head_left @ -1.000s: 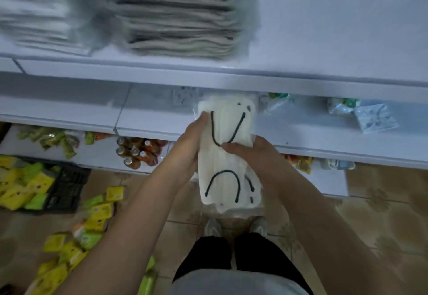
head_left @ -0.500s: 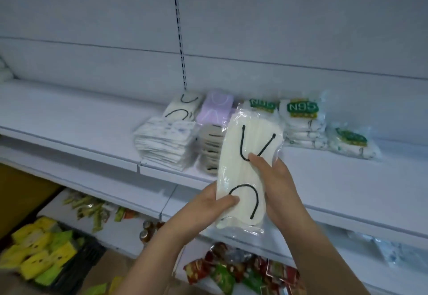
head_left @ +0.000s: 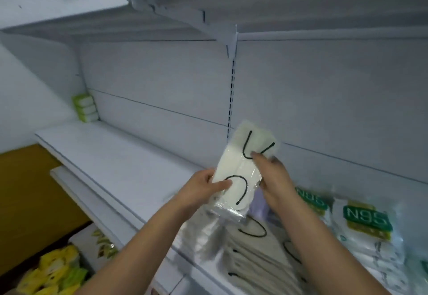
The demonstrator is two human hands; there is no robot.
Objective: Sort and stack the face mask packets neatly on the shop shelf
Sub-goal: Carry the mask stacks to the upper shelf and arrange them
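Observation:
I hold a clear packet of cream face masks with black ear loops [head_left: 240, 169] up in front of the shelf's back panel. My left hand [head_left: 203, 188] pinches its lower left edge, thumb on the front. My right hand [head_left: 273, 176] grips its right side, fingers across the front. Below my hands, stacks of similar cream mask packets [head_left: 252, 255] lie on the white shelf [head_left: 129, 165]. Packets with green N95 labels [head_left: 368, 222] lie to the right of them.
A small stack of green-and-white packs [head_left: 86, 108] stands at the far left end of the shelf. An upper shelf [head_left: 208, 0] overhangs. Yellow and green packets [head_left: 53, 271] sit low at the left, below the shelves.
The view has swung upward from the floor to the shelf. Both hands lifted the packet up and to the right, above the stacks; the grip stays the same.

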